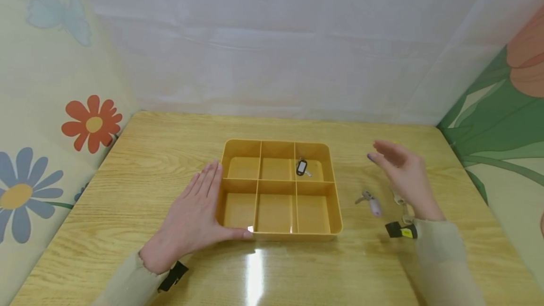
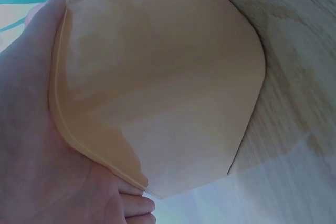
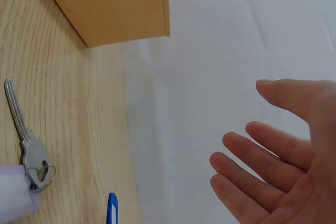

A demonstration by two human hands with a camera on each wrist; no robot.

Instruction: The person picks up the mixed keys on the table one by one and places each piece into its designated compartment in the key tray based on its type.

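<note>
A yellow organizer box with several compartments sits on the table. My left hand rests against its front left corner, fingers straight along the left side and thumb on the front rim. In the back right compartment lies a key with a black tag. My right hand is raised to the right of the box, fingers relaxed and nothing between them. Below and left of it lies a key with a lilac tag. Another key is partly covered by this hand. A blue-edged tag shows in the right wrist view.
The wood-grain table meets a white cloth backdrop behind the box. Panels with painted flowers stand on both sides. A black wrist strap hangs under the left wrist.
</note>
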